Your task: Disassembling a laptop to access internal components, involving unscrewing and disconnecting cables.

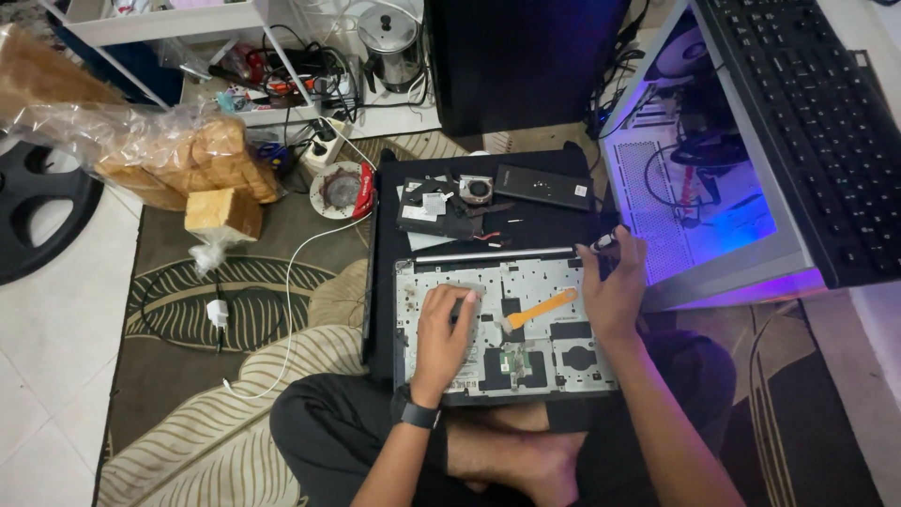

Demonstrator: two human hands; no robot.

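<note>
two hands (446, 329), one orange spudger (544, 308), one fan (477, 189)

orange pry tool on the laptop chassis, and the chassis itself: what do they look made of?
Orange pry tool: probably plastic; uniform matte orange, flat and thin, no metallic glint.
Laptop chassis: silver-grey inner shell, likely plastic or thin metal; dull sheen with moulded cutouts, can't tell which.
Left hand rests on it.

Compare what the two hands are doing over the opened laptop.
The left hand lies flat, palm down, on the laptop shell, covering a small grey part; the right hand is raised at the shell's upper right corner, fingers pinched around a small dark tool. The left wrist wears a black watch; the right wrist is bare. Both flank the orange pry tool, neither touching it.
</note>
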